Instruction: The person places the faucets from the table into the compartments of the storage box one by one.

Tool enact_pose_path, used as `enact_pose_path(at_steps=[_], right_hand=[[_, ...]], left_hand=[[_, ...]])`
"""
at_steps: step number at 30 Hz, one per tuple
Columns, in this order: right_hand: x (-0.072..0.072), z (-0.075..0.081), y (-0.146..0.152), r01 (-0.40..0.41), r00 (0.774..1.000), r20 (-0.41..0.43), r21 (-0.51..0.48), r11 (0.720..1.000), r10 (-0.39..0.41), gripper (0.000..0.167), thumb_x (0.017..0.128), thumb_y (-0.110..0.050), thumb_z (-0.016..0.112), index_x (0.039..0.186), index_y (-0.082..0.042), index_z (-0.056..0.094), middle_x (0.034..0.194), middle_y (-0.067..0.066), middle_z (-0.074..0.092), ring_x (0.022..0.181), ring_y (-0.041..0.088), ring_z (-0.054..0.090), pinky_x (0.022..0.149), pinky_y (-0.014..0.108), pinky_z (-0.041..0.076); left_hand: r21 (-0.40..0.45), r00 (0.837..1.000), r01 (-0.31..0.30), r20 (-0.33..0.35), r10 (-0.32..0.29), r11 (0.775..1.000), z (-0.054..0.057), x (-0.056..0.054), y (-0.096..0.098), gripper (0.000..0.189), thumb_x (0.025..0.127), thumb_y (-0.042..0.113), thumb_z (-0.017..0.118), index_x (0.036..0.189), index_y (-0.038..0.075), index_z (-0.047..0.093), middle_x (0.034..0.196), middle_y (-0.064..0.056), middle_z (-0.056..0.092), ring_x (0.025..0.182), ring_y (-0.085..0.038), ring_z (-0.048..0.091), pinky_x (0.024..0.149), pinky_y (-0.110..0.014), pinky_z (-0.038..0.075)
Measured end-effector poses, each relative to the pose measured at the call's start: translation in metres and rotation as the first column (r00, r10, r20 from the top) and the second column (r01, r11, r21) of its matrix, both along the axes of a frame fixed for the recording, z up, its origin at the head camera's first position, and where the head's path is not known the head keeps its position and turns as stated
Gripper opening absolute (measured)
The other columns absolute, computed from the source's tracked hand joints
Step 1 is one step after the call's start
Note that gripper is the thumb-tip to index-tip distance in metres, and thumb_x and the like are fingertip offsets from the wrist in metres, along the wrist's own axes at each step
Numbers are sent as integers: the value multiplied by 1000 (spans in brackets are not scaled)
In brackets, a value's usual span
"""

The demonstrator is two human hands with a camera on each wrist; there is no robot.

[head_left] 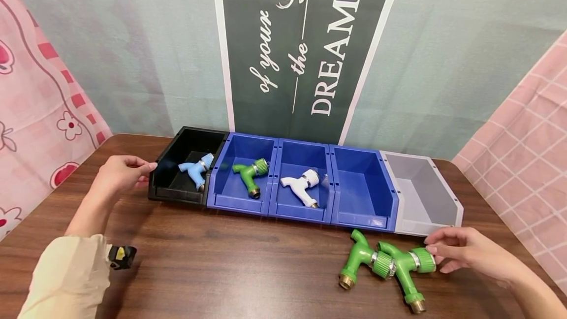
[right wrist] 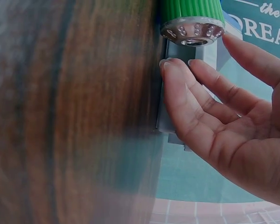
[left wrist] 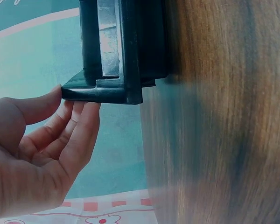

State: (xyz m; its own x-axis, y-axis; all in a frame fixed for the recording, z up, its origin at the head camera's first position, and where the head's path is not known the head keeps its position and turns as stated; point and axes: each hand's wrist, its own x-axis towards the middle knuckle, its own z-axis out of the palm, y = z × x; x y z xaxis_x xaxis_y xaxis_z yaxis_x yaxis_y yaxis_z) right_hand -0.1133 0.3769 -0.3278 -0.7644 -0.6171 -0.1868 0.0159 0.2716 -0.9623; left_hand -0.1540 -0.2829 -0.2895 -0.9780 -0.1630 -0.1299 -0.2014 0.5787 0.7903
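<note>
My left hand (head_left: 121,174) holds the outer side of the black bin (head_left: 164,193). Its thumb lies at the rim and its fingertips against the outside wall (left wrist: 107,96). On the right, my right hand (head_left: 465,252) is beside the knob of a green tap (head_left: 405,262), its thumb and fingers spread around the knob's end (right wrist: 192,28). That tap lies on the table, overlapping a second green tap (head_left: 361,257). Both have brass threaded ends. A light blue tap (head_left: 195,169) lies in the black bin.
Three blue bins (head_left: 301,215) and a grey bin (head_left: 427,228) continue the row on the wooden table (head_left: 221,265). A green tap (head_left: 249,174) lies in the first blue bin, a white tap (head_left: 301,186) in the second. A printed curtain (head_left: 190,63) hangs behind.
</note>
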Motion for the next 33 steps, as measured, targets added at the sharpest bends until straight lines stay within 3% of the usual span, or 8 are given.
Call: enact_pose_path(at_steps=[11, 18, 33], right_hand=[[1, -1, -3, -29, 1000, 9, -9, 1000, 29, 33, 93, 7, 41, 107, -14, 62, 96, -1, 63, 82, 14, 62, 65, 40, 54], [3, 0, -4, -29, 998, 58, 21, 999, 27, 31, 92, 6, 44, 107, -15, 62, 96, 0, 62, 80, 13, 59, 64, 41, 54], [4, 0, -4, -64, 989, 129, -49, 997, 70, 35, 92, 6, 44, 115, -16, 59, 103, 4, 61, 86, 14, 60, 69, 45, 53]], left_hand=[[13, 1000, 11, 19, -12, 1000, 0, 0, -1, 44, 92, 26, 56, 107, -15, 52, 76, -5, 57, 65, -9, 56, 63, -27, 54], [15, 1000, 17, 26, -18, 1000, 1, -1, -1, 44, 92, 26, 55, 108, -15, 51, 74, -3, 57, 64, -8, 56, 63, -26, 54], [32, 1000, 9, 29, -10, 999, 1, -1, -1, 43, 92, 25, 55, 108, -15, 51, 74, -4, 57, 64, -8, 56, 63, -27, 54]])
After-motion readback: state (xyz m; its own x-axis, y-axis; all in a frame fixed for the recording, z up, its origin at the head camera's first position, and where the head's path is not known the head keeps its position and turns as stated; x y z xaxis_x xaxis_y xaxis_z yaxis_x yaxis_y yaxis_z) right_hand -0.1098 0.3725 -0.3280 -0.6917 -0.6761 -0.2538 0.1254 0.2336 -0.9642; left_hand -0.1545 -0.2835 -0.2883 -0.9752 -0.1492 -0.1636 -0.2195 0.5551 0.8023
